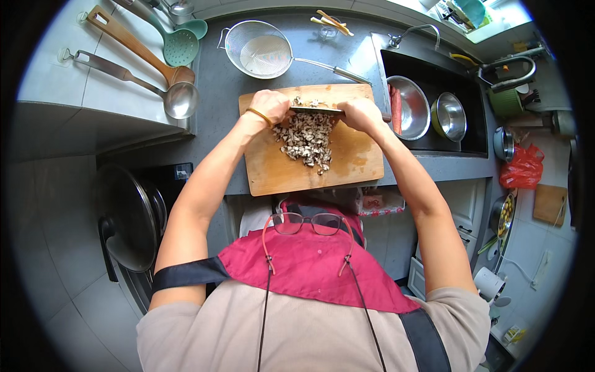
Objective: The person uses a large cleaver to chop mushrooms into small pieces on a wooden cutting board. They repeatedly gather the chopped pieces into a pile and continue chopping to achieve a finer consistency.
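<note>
A wooden cutting board (355, 160) lies on the counter before me, with a heap of finely chopped mushrooms (309, 139) on it. Across the far end of the heap lies the blade of a kitchen knife (317, 110), seen nearly edge-on. My right hand (360, 114) grips the knife at its handle, whose dark end sticks out to the right. My left hand (270, 108), with a yellowish band at the wrist, holds the blade's left end; its fingertips are partly hidden. A few mushroom bits are beyond the blade.
A wire strainer (259, 49) lies behind the board, near a glass (329, 31) with pale sticks across it. At right, the sink (434, 69) holds metal bowls (415, 109) and reddish sausage-like pieces (396, 109). Ladles (181, 100) hang at left, above a lidded pan (130, 218).
</note>
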{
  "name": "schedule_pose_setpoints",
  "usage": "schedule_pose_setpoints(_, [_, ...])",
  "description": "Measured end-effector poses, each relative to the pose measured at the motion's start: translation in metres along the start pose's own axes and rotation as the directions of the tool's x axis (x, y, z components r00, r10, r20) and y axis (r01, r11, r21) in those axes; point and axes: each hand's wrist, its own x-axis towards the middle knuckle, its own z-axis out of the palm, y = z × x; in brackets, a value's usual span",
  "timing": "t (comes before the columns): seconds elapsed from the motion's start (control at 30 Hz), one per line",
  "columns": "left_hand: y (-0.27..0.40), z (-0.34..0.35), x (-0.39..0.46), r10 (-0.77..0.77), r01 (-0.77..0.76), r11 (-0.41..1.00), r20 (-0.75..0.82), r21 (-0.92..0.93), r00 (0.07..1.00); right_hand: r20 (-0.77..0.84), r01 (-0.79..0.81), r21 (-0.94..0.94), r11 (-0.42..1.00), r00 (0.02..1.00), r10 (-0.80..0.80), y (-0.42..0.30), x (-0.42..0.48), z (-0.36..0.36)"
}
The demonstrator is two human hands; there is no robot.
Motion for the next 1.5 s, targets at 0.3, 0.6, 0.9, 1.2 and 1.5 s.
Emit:
schedule_pose_setpoints(0.3, [-0.008, -0.005, -0.011, -0.073, 0.079, 0.994, 0.073, -0.071, 0.995, 0.151, 0.021, -0.072, 0.997, 0.988, -0.01, -0.004, 0.023, -0.019])
schedule_pose_setpoints(0.6, [0.002, -0.004, -0.012, -0.124, 0.128, 0.988, 0.042, -0.088, 0.991, 0.197, 0.032, -0.101, 0.994, 0.98, -0.012, -0.001, 0.029, -0.028])
schedule_pose_setpoints(0.9, [0.027, 0.007, -0.021, -0.043, 0.061, 0.993, -0.17, 0.099, 0.984, 0.045, 0.048, -0.075, 0.996, 0.998, -0.045, 0.015, 0.017, 0.0])
schedule_pose_setpoints(1.2, [0.011, 0.005, -0.022, -0.171, 0.176, 0.984, -0.131, 0.027, 0.977, 0.19, 0.181, -0.17, 0.969, 0.971, -0.148, 0.011, 0.057, -0.024])
schedule_pose_setpoints(1.5, [0.022, -0.01, -0.025, -0.098, 0.102, 0.99, -0.041, 0.098, 0.994, 0.056, 0.151, -0.044, 0.988, 0.987, -0.148, 0.02, 0.033, 0.009])
